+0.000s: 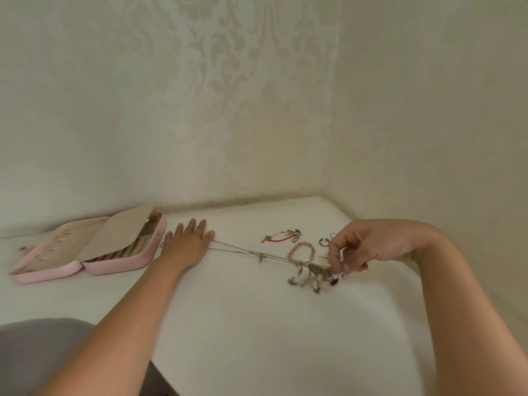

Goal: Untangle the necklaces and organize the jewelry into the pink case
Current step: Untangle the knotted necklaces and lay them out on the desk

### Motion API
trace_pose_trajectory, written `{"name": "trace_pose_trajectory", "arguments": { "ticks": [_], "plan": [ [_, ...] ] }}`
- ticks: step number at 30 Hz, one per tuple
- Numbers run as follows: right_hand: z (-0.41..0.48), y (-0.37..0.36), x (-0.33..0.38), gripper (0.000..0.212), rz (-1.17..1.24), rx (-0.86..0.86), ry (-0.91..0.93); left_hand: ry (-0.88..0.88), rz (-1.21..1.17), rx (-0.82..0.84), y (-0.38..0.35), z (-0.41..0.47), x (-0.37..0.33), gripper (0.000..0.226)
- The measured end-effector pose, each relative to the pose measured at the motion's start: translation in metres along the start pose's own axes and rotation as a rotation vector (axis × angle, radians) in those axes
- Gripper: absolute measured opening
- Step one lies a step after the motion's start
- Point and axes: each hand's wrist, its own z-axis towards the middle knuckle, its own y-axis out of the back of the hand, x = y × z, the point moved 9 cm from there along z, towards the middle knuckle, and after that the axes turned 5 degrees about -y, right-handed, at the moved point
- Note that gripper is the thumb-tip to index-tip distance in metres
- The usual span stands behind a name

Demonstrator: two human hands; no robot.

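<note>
We see the pink case (pixel 120 268) lying open at far left, beige lining, flap over its rt half. A thin silver chain (pixel 259 256) runs taut from nr the case to a grey tangle (pixel 314 277). A pink bead bracelet (pixel 303 252) sits at the tangle's far side. A red-cord bracelet (pixel 278 238) & a dark open ring (pixel 323 241) lie just beyond.
</note>
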Motion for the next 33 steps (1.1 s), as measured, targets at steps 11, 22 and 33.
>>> {"name": "trace_pose_trajectory", "arguments": {
  "ticks": [11, 22, 33],
  "plan": [
    [0.036, 0.006, 0.017, 0.006, -0.292, -0.441, -0.157, -0.077, -0.06, -0.342, 0.025, -0.016, -0.02, 0.048],
    [0.096, -0.029, 0.043, 0.011, -0.242, -0.61, -0.065, -0.235, -0.013, 0.021, -0.017, -0.056, -0.064, 0.057],
    [0.094, -0.016, 0.024, 0.016, 0.349, -0.657, 0.022, -0.283, 0.017, 0.071, -0.019, -0.075, -0.066, 0.058]
  ]
}}
